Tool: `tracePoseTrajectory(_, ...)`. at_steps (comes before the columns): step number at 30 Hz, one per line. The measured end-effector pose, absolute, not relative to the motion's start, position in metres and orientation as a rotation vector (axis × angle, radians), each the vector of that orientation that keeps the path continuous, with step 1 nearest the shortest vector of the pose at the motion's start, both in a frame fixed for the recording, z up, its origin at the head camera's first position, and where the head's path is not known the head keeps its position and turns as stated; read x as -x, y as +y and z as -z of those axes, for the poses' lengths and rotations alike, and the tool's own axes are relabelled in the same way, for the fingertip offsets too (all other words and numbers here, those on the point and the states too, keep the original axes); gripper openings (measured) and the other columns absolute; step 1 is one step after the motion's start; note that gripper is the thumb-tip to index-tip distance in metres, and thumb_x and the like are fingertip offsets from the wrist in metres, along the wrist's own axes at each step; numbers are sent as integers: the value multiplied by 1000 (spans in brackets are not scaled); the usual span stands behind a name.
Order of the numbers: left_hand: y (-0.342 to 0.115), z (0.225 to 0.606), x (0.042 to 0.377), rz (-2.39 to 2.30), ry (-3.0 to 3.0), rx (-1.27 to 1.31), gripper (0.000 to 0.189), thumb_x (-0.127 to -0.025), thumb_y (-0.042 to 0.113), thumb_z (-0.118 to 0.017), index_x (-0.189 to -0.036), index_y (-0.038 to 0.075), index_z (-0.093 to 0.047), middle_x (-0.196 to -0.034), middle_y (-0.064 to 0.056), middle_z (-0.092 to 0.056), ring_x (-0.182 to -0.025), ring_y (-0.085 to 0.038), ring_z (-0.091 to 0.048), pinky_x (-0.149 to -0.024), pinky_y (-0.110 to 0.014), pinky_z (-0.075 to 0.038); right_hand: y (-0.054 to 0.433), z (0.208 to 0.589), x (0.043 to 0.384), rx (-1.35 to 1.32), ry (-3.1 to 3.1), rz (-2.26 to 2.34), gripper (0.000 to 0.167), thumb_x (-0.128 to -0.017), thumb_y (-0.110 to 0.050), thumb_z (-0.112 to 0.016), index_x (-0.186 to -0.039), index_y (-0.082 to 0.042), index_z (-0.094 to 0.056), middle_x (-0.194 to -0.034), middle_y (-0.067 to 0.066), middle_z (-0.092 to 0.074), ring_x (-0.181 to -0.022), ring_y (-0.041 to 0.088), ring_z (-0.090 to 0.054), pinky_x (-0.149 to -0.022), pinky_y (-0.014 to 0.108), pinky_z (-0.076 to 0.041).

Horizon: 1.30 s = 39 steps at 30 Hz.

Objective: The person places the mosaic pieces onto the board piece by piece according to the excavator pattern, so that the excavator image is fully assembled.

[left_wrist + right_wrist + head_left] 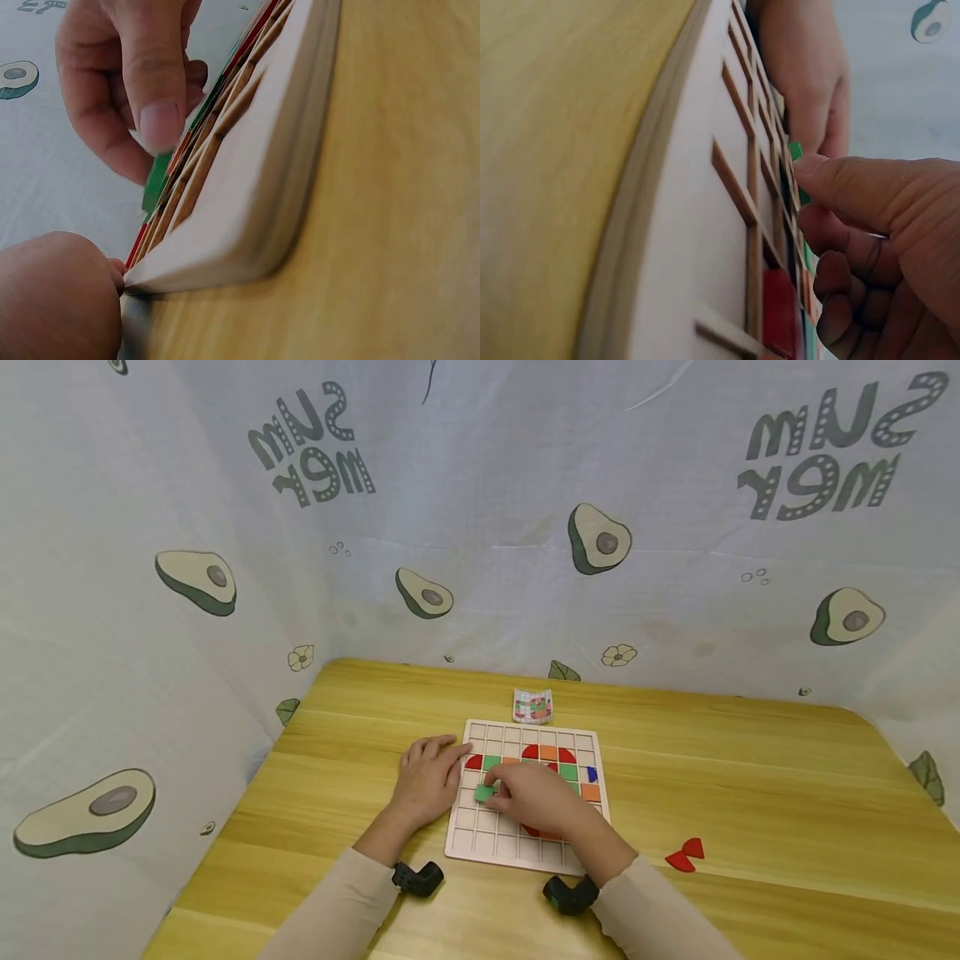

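Note:
A pale wooden grid board (480, 843) lies on the table, its cells partly filled with red, green, orange and blue pieces. My right hand (536, 795) reaches over the board and pinches a green square tile (483, 793) between thumb and fingers, above the left columns. In the left wrist view the tile (155, 182) stands tilted against the grid. My left hand (429, 781) rests at the board's left edge, fingers extended, a fingertip touching the rim near a red quarter-round piece (474, 762). The right hand hides part of the board's middle.
Behind the board stands a small curved pattern card (532, 707). Two red fan-shaped pieces (681, 861) lie on the wooden table (750, 777) to the right. A printed avocado curtain (510, 527) hangs along the table's back and left.

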<state>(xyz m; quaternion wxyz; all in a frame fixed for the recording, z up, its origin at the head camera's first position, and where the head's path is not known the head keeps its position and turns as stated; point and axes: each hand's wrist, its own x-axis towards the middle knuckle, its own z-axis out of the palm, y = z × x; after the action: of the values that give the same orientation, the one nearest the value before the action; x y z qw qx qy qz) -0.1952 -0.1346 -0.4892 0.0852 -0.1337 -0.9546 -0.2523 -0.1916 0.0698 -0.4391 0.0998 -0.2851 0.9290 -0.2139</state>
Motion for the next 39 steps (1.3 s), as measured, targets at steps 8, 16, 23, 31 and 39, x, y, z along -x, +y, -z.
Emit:
tracePoseTrajectory(8, -136, 490, 195, 743, -2849, 391, 35, -106, 23, -51, -138, 24, -65, -148, -9, -55, -138, -39, -43, -112, -61, -33, 56, 445, 200, 826, 2763, 665, 24, -93, -27, -75, -112, -12, -74, -74, -8, -63, -65, 7, -54, -66, 28, -48)
tracePoseTrajectory(16, -136, 490, 194, 746, -2846, 398, 35, -106, 23, -51, -138, 24, -66, -148, -9, -55, -138, -39, -43, -111, -61, -33, 48, 449, 204, 785, 2851, 635, 24, -94, -26, -74, -115, -14, -73, -74, -6, -65, -66, 9, -55, -65, 32, -49)
tracePoseTrajectory(23, -137, 490, 195, 739, -2836, 399, 35, -106, 23, -51, -137, 23, -66, -148, -9, -55, -138, -39, -43, -112, -61, -33, 45, 448, 205, 762, 2889, 602, 25, -93, -28, -75, -115, -15, -74, -84, -3, -72, -72, 12, -60, -71, 36, -53)
tracePoseTrajectory(31, -136, 490, 195, 744, -2841, 399, 35, -106, 24, -51, -138, 23, -66, -148, -9, -55, -138, -39, -43, -112, -62, -33, 47, 446, 203, 728, 2872, 612, 26, -93, -30, -75, -115, -16, -74, -83, -5, -71, -72, 11, -59, -69, 34, -52)
tracePoseTrajectory(39, -135, 490, 195, 736, -2838, 399, 36, -106, 24, -51, -138, 24, -65, -148, -9, -56, -138, -38, -44, -111, -61, -34, 72, 434, 192, 649, 2895, 646, 26, -93, -28, -76, -116, -17, -73, -74, -8, -62, -66, 9, -53, -62, 28, -46)
